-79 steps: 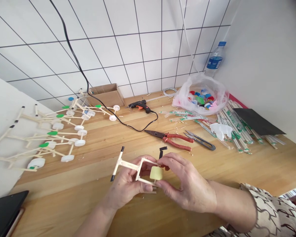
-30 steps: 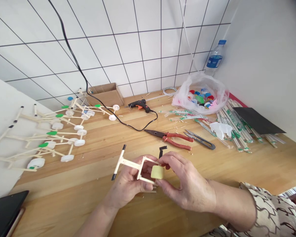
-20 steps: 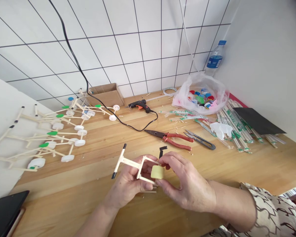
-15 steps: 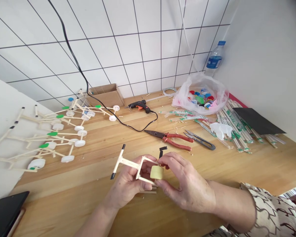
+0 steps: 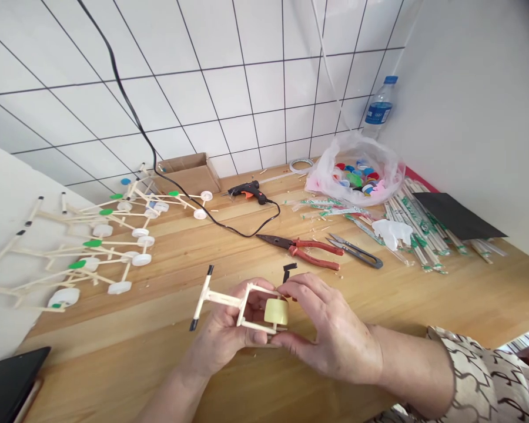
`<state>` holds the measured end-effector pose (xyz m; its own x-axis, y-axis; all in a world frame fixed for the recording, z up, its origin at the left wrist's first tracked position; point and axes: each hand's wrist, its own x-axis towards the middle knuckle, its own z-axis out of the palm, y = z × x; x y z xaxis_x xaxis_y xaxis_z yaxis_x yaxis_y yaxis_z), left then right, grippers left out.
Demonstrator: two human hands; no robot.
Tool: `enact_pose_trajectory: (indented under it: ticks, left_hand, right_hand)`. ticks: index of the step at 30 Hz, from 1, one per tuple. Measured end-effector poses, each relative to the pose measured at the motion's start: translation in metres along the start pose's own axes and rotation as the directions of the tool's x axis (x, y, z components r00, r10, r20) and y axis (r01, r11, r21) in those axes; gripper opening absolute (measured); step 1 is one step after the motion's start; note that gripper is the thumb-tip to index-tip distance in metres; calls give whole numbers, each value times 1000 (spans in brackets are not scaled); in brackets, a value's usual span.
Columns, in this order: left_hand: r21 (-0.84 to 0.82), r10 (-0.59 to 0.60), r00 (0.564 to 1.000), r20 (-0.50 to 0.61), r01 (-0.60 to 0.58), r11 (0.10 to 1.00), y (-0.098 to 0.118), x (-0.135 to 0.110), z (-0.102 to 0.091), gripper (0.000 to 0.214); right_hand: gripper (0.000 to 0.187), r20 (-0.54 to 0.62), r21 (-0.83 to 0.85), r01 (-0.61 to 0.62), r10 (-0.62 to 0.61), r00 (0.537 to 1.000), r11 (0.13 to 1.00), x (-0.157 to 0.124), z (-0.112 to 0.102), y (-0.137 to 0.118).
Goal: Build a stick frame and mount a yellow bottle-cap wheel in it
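My left hand [image 5: 229, 332] is closed round a small frame of pale wooden sticks [image 5: 223, 298], with the thumb along its lower side. The frame has a crossbar with black-wrapped ends at the left and a fork at the right. Between the fork's arms sits a pale yellow round wheel [image 5: 276, 312] on a short axle. My right hand [image 5: 324, 329] pinches the fork's open end beside the wheel, index finger on the far arm and thumb by the near one. Small black strips [image 5: 287, 271] lie on the table behind my fingers.
Several stick tricycle models [image 5: 92, 242] stand at the left. Beyond my hands lie red-handled pliers [image 5: 308, 249], snips [image 5: 357, 251] and a corded glue gun [image 5: 249, 191]. A bag of bottle caps [image 5: 357, 176] and wrapped chopsticks [image 5: 417, 223] are at the right, a phone [image 5: 13, 382] lower left.
The stick frame and both hands have shifted slightly left and down. The frame has tilted a little, showing the axle end below the wheel. Both hands keep their hold.
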<state>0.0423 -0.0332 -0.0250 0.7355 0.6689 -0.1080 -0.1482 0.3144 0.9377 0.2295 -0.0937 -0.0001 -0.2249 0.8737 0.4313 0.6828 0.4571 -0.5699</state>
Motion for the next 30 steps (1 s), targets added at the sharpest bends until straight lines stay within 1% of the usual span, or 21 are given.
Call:
enact_pose_trajectory:
  ticks: [3,6,9,12,14,16,19,21,26,30]
  left_hand:
    - [-38,9,999,31,-8,999,0,0,1,45]
    - [-62,2,1000,17,-1,998,-2,-1,0,42]
    - [-45,-2,1000,-3,2,999,-3,-4,-2,45]
    - [-22,12,1000,12,-12,1000,-2,-5,-4,48]
    - [-25,-3,1000,19,3,1000,0,-5,-3,49]
    - [-41,-20,1000,-15,19,999,2,-6,1,48]
    - [-57,-35,994,-105,30,998,6,-7,8,48]
    - [-58,-35,989,-141,27,998,8,-8,11,48]
    - [-22,-42,984,-172,39,999,9,-8,11,50]
    - [-48,-48,984,-170,41,998,9,-8,11,53]
  right_hand:
    - [36,-23,-18,21,-21,1000,1000,1,1,1]
    - [34,-43,-33,51,-53,998,998,1,1,1]
    - [35,-59,-42,62,-64,996,997,1,1,1]
    - [36,-77,-55,79,-83,994,995,0,1,1]
    - [36,-88,-65,96,-102,991,993,0,1,1]
    - [37,-95,-81,111,-119,988,990,0,1,1]
    - [36,-98,-106,122,-132,986,987,0,2,2]
    - [36,-100,-119,125,-137,986,985,0,2,2]
    - [33,-106,-124,141,-154,982,982,0,1,1]
    - [34,-107,-116,138,-150,983,984,0,1,1]
